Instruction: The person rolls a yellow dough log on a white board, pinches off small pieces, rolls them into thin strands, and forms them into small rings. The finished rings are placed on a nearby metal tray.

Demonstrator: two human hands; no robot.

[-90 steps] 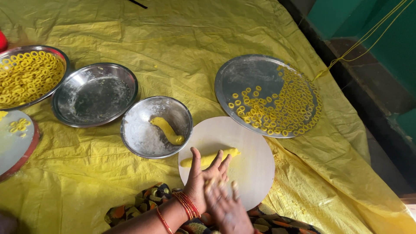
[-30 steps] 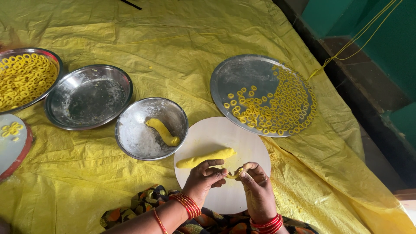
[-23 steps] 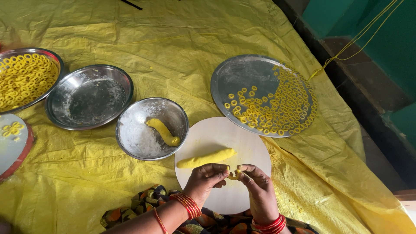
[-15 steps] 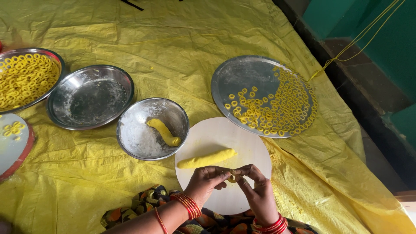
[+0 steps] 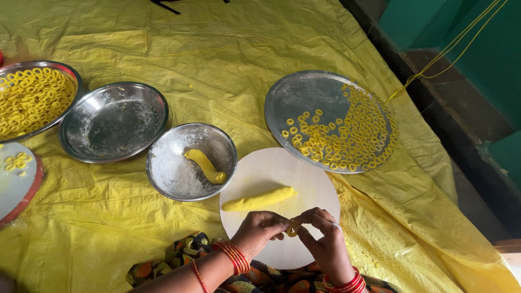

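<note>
Ground sheet (image 5: 228, 59): thin yellow plastic, creased, faint sheen. Round board (image 5: 304, 179): pale, smooth, matt. Dough roll (image 5: 259, 199) on it: yellow, soft, matt, smooth-skinned. Small bowl (image 5: 163, 173): metal, dulled inside by a white floury film. Empty dish (image 5: 114, 120): metal, scuffed, smeared. Large tray (image 5: 304, 100): metal, brushed, semi-glossy. Dough rings (image 5: 353, 135): matt yellow. Bangles (image 5: 233, 255): glossy red.

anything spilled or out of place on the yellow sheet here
Nothing stands out. The dough rings lie within their steel plate, the dough roll rests on the round white board, and both hands, left hand and right hand, pinch a small dough ring above it.
</note>
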